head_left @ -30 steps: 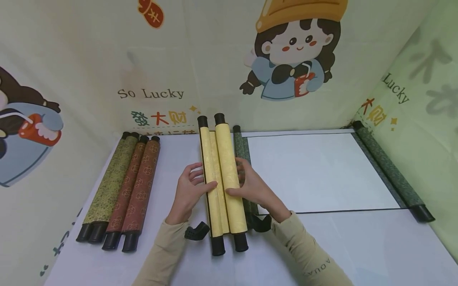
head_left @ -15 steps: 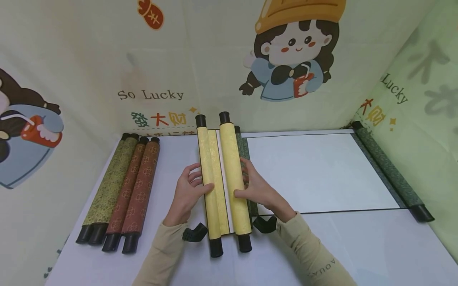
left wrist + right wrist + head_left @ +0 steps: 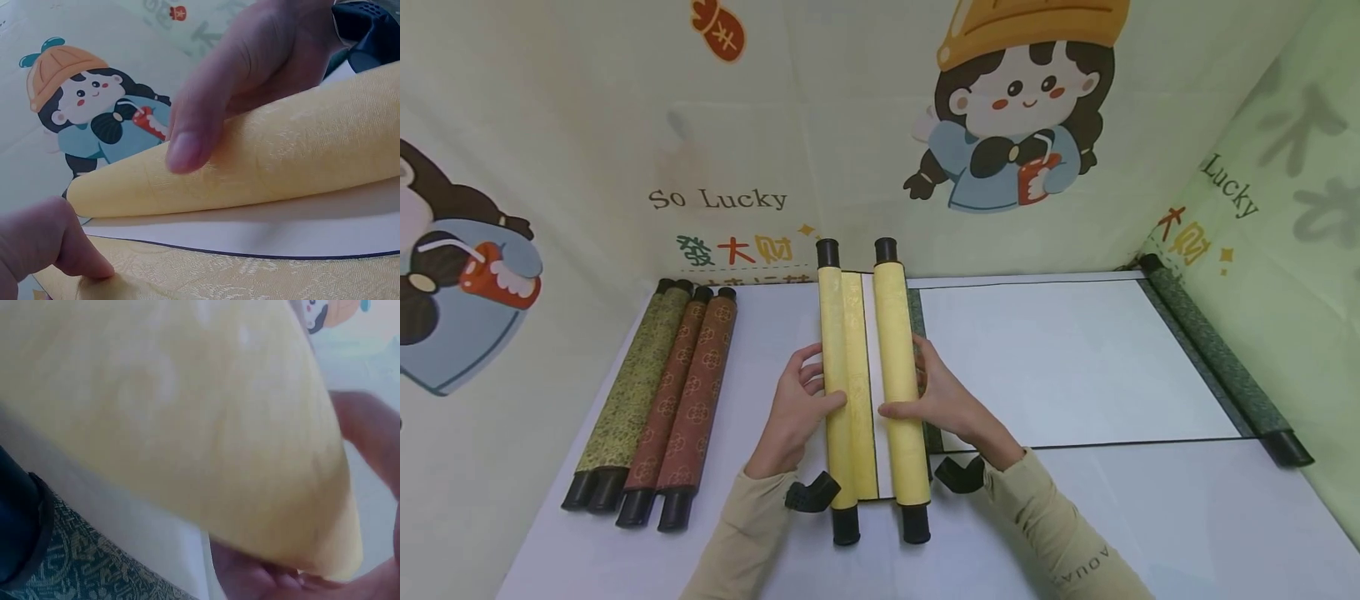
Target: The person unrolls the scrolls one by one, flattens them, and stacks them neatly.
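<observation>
A yellow brocade scroll [image 3: 859,392] with black end knobs is held upright in front of me, its two rolls slightly apart. A narrow strip of white paper [image 3: 876,400] shows between them in the head view. My left hand [image 3: 793,408] grips the left roll, thumb in front and fingers behind. The right roll [image 3: 897,358] is gripped the same way by my right hand [image 3: 943,400]. In the left wrist view my right thumb [image 3: 194,147] lies across the yellow roll. Yellow cloth [image 3: 206,425] fills much of the blurred right wrist view.
A dark green scroll [image 3: 1225,358] lies unrolled on the right of the white table [image 3: 1075,517]; its left roll is mostly hidden behind the yellow one. On the left lie rolled olive [image 3: 628,400] and reddish-brown [image 3: 696,400] scrolls. Printed cloth walls stand behind and beside.
The right hand has moved a little to the right with its roll, so the gap between the yellow rolls is wider and white paper has come into sight.
</observation>
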{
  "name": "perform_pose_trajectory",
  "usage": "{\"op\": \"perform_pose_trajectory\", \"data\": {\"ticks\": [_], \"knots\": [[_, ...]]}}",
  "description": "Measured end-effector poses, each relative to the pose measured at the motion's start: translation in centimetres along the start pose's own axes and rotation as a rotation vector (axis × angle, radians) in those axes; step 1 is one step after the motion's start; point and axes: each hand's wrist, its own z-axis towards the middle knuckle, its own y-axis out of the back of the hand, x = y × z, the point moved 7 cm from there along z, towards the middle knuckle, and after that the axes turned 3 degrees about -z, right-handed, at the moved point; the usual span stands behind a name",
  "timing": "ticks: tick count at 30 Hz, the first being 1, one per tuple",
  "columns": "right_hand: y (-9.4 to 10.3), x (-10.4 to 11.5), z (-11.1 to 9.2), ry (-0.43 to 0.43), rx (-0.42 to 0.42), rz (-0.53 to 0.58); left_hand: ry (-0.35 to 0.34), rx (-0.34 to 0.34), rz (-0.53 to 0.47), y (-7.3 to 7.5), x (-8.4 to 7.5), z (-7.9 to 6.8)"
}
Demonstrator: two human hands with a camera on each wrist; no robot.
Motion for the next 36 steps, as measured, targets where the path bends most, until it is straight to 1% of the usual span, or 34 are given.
{"op": "perform_pose_trajectory", "data": {"ticks": [4, 8, 12, 16, 22, 26, 29, 34, 36], "knots": [[0.2, 0.0, 0.1, -0.032, -0.057, -0.044, 0.012, 0.012, -0.009, -0.2, 0.2, 0.0], [0.3, 0.2, 0.0, -0.028, -0.067, -0.065, 0.016, 0.005, -0.016, -0.2, 0.4, -0.1], [0.3, 0.3, -0.3, -0.021, -0.045, -0.076, 0.025, -0.012, -0.019, -0.1, 0.7, 0.0], [0.4, 0.4, -0.5, -0.029, -0.027, -0.061, 0.031, -0.019, -0.018, -0.1, 0.8, 0.0], [0.6, 0.3, -0.4, -0.02, -0.014, -0.048, 0.03, -0.024, -0.007, 0.4, 0.4, -0.2], [0.6, 0.4, -0.3, -0.024, -0.011, -0.056, 0.038, -0.029, 0.001, 0.8, 0.5, -0.2], [0.5, 0.5, -0.5, -0.022, 0.012, -0.029, 0.036, -0.027, 0.008, 1.0, 0.4, -0.2], [0.5, 0.6, -0.8, 0.003, 0.072, 0.05, 0.019, -0.033, 0.027, 1.3, 0.1, -0.3], [0.5, 0.7, -0.7, 0.008, 0.08, 0.057, 0.018, -0.037, 0.027, 1.5, 0.1, -0.4]]}}
